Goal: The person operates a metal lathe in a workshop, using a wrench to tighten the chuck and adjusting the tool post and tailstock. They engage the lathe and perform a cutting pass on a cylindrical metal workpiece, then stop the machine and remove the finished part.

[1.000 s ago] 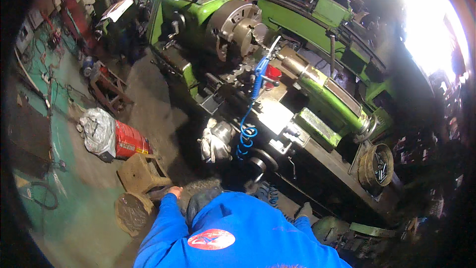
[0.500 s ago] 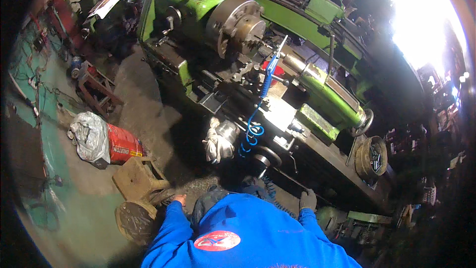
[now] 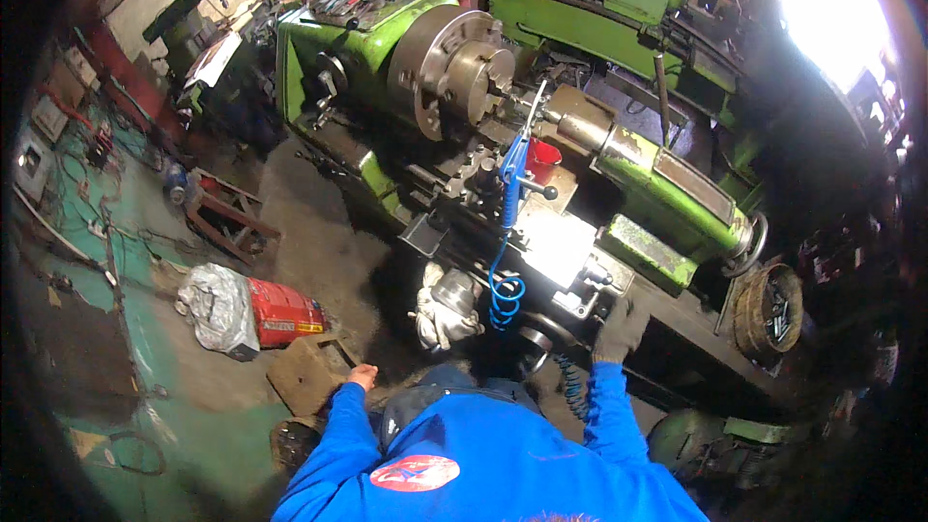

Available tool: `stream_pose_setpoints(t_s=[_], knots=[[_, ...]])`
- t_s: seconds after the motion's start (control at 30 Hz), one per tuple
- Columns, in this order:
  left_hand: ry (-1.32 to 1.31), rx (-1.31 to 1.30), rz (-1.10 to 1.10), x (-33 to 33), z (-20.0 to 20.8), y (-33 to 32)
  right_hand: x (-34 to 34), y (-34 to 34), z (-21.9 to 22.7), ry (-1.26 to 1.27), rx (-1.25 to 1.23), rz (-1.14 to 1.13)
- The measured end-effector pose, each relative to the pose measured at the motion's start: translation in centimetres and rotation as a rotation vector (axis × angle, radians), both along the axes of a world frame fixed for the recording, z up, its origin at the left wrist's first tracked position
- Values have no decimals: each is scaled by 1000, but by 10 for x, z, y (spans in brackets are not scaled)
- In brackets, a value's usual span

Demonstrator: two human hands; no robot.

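Note:
My left hand (image 3: 362,376), bare, hangs low at my left side with fingers curled and nothing visible in it. In a grey glove, my right hand (image 3: 622,331) is raised beside the carriage levers (image 3: 583,301) of a green lathe (image 3: 650,162). Motion smears its fingers, so a grip on a lever cannot be made out. A heavy chuck (image 3: 440,75) sits at the lathe's headstock, facing the tailstock (image 3: 590,123). A blue air gun (image 3: 515,169) with a coiled hose (image 3: 506,300) hangs over the carriage, next to a red container (image 3: 543,153).
Below the lathe bed lie pale rags (image 3: 437,324) by a round metal piece. A red sack (image 3: 285,312), a wooden stool (image 3: 307,374) and a rusty metal frame (image 3: 227,217) stand to the left. A round tub (image 3: 768,314) of metal parts sits at the bed's right end.
My right hand has risen from low beside me to the carriage levers. My left hand stays low at my side. The whole view has shifted slightly as my head moved.

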State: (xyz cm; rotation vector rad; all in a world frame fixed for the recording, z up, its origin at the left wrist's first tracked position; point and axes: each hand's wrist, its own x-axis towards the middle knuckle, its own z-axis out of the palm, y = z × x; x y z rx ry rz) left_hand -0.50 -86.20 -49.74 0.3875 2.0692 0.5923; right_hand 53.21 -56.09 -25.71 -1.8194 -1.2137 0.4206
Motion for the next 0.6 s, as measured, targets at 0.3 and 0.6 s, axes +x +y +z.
stream_pose_setpoints(t_s=[0.3,0.6], knots=[[-33,-219,-413,-86,-21,15,-151,129,128,-90,702,270],[-30,-22,-350,-179,-58,83,-207,165,153,-526,14,26]])
